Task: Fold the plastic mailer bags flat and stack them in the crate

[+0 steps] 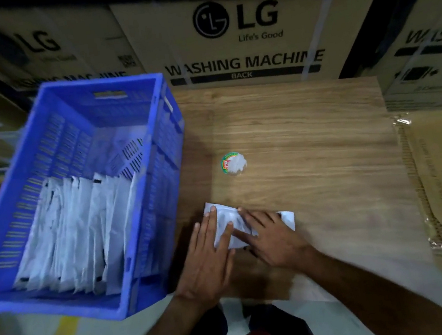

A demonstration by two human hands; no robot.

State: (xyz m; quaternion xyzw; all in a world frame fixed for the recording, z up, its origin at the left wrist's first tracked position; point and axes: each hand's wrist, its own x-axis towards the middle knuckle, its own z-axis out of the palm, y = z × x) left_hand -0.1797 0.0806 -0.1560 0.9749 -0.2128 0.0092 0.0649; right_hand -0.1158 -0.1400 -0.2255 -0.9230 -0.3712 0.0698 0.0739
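One white plastic mailer bag lies flat on the wood-grain tabletop, pinned under both grips: the left hand and right hand press on it with straight, spread fingers. Left of them stands one blue slotted plastic crate holding a row of folded white bags, too tightly packed to count.

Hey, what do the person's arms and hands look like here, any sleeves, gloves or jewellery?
Both forearms are bare up to the frame edge, with no sleeves showing. The left hand and right hand wear no gloves, and no rings, watch or bracelet can be seen. The picture is slightly blurred, so fine detail is unclear.
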